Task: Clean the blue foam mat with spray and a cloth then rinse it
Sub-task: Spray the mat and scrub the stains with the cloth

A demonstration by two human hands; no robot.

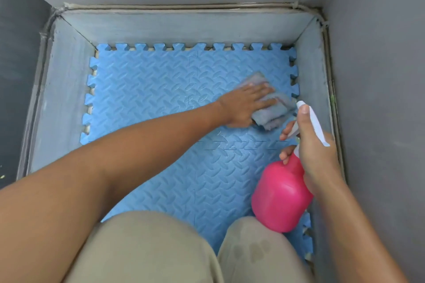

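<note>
– Left of the left hand (pixel 243 104), what is there?

– A grey wall (pixel 64 89) of the sunken, box-like floor space, and then the blue foam mat (pixel 149 89). The mat lies flat on the bottom and fills nearly all of it. Its toothed edges sit close to the walls on the left and far sides.

– And the left hand itself?

– The arm reaches across the mat from the lower left. The hand lies palm down with straight fingers, pressing flat on a folded grey-blue cloth (pixel 281 112). It grips nothing. The cloth sits on the far right part of the mat, showing beyond the fingertips and below them.

– What lies just right of the cloth?

– The right hand (pixel 317 151), raised above the mat's right edge. It holds a spray bottle (pixel 280 197) by the neck, with the fingers curled round it and the thumb lying along the top of the white spray head (pixel 315 122). One fingertip sits by the trigger. The nozzle points away, toward the cloth and very near it.

– And the bottle's body?

– Pink, hanging below the right hand and tilted. Its base is just by the right knee (pixel 257 253). I cannot tell whether they touch.

– Anything nearer than the hands?

– Both knees in beige trousers rest on the mat, the left knee (pixel 147 248) the larger in view. The right trouser leg has dark damp spots (pixel 250 251). Right of the right hand stands the other grey wall (pixel 310 64).
</note>
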